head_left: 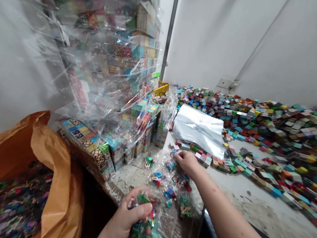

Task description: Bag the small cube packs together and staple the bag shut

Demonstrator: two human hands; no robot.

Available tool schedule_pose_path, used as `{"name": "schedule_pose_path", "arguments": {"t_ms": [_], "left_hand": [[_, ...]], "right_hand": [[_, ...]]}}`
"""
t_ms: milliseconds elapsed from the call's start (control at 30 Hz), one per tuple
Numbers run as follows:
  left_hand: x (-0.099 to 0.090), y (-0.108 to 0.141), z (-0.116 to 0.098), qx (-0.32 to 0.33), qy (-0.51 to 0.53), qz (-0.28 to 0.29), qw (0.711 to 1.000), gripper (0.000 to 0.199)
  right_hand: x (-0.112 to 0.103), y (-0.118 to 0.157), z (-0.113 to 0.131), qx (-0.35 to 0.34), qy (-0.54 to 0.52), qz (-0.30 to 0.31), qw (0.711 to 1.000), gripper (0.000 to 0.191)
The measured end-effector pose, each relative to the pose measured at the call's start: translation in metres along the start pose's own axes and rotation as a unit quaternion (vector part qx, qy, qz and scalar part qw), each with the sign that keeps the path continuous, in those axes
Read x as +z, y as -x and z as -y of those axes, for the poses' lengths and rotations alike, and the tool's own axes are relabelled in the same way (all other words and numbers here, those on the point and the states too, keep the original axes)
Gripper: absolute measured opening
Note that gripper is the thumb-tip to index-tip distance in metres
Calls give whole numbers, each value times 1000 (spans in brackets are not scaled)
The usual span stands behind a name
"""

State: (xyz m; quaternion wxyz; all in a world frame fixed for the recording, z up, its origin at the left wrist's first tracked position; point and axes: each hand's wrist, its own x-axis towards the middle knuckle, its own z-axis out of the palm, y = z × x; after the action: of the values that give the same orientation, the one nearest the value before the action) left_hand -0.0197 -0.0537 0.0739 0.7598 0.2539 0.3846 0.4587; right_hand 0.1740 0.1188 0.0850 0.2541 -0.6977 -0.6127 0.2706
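My left hand (131, 220) is closed around a bunch of small clear packets (142, 228) with green, red and blue toy pieces inside. Across the work surface, my right hand (186, 161) reaches in with its fingertips pinched together. Something small and bluish shows at those fingertips, too small to name. Near and below that hand lie several more clear packets of little coloured toy pieces (169, 193). One green packet (149, 162) lies a bit apart, left of the others.
An orange-brown sack (56, 183) full of small colourful pieces stands at lower left. Behind it rises a tall, plastic-wrapped stack of patterned blocks (120, 57). A silvery sheet (201, 129) lies farther back. Loose coloured blocks (264, 127) spread along the wall, and a yellow basket (161, 89) sits behind.
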Motion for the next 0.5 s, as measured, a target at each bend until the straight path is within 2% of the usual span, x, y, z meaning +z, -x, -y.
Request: {"name": "schedule_pose_path", "arguments": {"t_ms": [100, 200, 300, 367, 400, 467, 500], "left_hand": [[-1, 0, -1, 3, -7, -6, 1000, 44], [0, -2, -1, 11, -8, -18, 1000, 42], [8, -6, -1, 27, -6, -33, 999, 39], [14, -8, 0, 44, 5, -36, 998, 39], [16, -8, 1, 56, 15, -32, 998, 39], [17, -6, 2, 84, 40, -9, 996, 46], [15, -4, 3, 93, 51, 6, 994, 52]], "right_hand": [[-7, -1, -6, 14, -12, -27, 999, 20], [-32, 21, 4, 17, -47, -42, 998, 20], [-53, 69, 27, -25, -106, 32, 994, 29], [-52, 109, 41, -81, -174, 159, 968, 27], [-47, 128, 45, -104, -165, 194, 961, 25], [-31, 157, 47, -192, -108, 173, 960, 19], [-22, 168, 46, -214, -83, 159, 960, 18]]}}
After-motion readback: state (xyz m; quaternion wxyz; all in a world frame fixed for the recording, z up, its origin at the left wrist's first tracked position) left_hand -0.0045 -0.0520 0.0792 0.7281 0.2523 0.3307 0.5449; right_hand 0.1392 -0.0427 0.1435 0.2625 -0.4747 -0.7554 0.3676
